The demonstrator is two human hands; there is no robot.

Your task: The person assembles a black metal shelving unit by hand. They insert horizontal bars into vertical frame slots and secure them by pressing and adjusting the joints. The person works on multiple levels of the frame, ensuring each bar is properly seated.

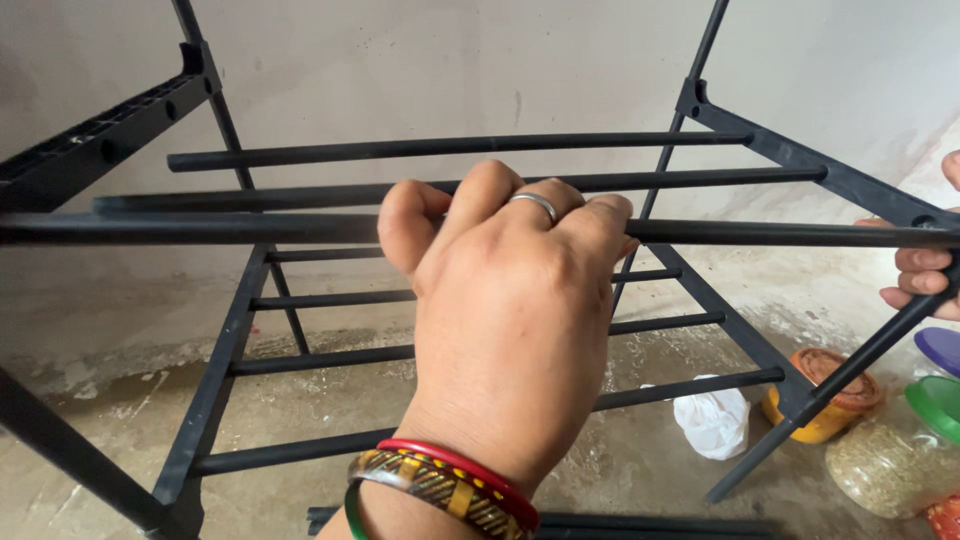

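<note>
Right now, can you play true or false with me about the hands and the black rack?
1. The left hand grips a black rod of the rack. True.
2. The left hand wears no ring. False: a silver ring sits on one finger.
3. The right hand holds the rack's side at the picture's right edge. True.
4. A white bag lies on the floor under the rack. True.
5. The jar with the orange lid stands on the top rods. False: it stands on the floor, to the right.
6. The wrist is bare. False: it wears bangles.
</note>
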